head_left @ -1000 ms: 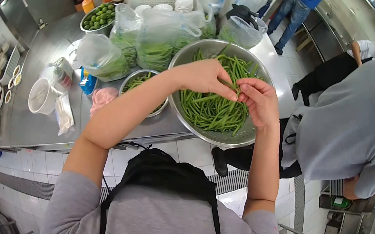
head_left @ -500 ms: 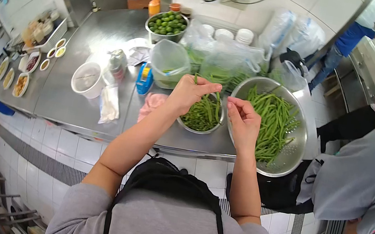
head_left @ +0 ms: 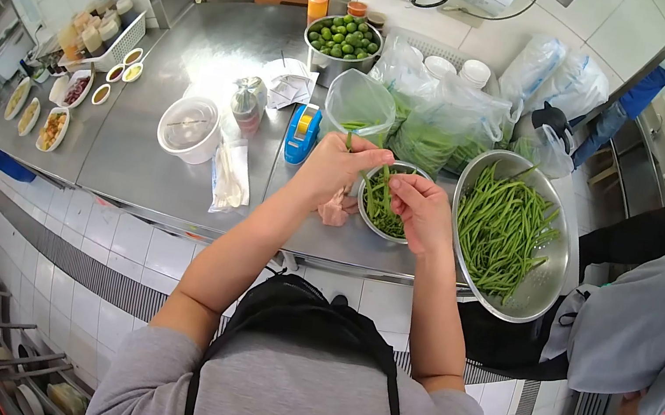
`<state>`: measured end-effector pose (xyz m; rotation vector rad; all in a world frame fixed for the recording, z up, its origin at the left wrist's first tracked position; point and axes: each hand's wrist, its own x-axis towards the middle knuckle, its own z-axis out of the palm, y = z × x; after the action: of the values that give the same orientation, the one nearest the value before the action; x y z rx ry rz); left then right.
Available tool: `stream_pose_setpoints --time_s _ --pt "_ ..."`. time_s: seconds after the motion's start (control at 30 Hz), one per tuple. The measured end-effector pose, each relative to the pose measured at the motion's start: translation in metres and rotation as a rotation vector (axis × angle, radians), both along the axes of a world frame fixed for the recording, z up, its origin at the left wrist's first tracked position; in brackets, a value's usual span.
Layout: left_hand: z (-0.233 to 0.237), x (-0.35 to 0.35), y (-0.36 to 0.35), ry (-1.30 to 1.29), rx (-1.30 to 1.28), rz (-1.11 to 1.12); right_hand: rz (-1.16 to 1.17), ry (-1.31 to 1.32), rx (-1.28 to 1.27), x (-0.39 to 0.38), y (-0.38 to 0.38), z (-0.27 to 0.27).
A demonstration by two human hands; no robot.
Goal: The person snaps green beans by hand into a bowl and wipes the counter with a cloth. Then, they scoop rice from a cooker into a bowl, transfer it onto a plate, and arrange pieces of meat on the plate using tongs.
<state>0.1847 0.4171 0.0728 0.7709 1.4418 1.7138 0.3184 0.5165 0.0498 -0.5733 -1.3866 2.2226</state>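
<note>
My left hand (head_left: 337,171) is closed in a pinch on a green bean (head_left: 350,139), whose tip pokes up above the fingers. Close beside it, my right hand (head_left: 423,216) has thumb and fingertips pressed together; whatever lies between them is too small to make out. Both hands hover over a small metal bowl (head_left: 364,211) holding cut green beans (head_left: 381,207), partly hidden by the hands. To the right stands a large metal colander (head_left: 548,286) with a heap of long whole green beans (head_left: 502,229).
Behind the hands are plastic bags of green beans (head_left: 429,140) and a bowl of limes (head_left: 344,39). Leftward on the steel counter (head_left: 126,144) sit a blue tape dispenser (head_left: 301,135), a pink cloth (head_left: 336,210) and a white tub (head_left: 189,129). A co-worker in grey (head_left: 651,317) bends at the right.
The view has shifted, so the counter things appear farther right. My right hand has come down and in over the small bowl, while my left hand keeps its pinch on the bean.
</note>
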Motion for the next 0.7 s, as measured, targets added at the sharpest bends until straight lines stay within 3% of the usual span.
stream_pose_setpoints --time_s 0.13,0.23,0.3,0.4,0.47,0.53,0.7 --pt "-0.005 -0.012 -0.005 -0.169 -0.042 -0.081 -0.049 -0.035 0.055 0.001 0.002 -0.003" --pt "-0.004 -0.014 -0.011 -0.260 0.001 -0.086 -0.166 -0.042 0.234 0.005 0.007 0.001" --pt "0.001 -0.017 -0.019 -0.245 0.014 -0.072 -0.330 -0.080 0.752 0.010 0.011 0.009" --pt "-0.005 -0.025 -0.031 -0.230 0.003 -0.010 -0.322 -0.098 0.815 0.014 0.013 0.012" --pt "-0.012 -0.031 -0.039 -0.217 0.058 0.036 -0.295 -0.144 0.857 0.012 0.024 -0.020" --pt "-0.016 -0.034 -0.045 -0.213 0.042 0.047 -0.063 -0.545 1.276 0.009 0.022 -0.033" --pt "-0.025 -0.038 -0.049 -0.268 0.045 0.033 -0.240 -0.532 1.216 0.013 0.034 -0.003"
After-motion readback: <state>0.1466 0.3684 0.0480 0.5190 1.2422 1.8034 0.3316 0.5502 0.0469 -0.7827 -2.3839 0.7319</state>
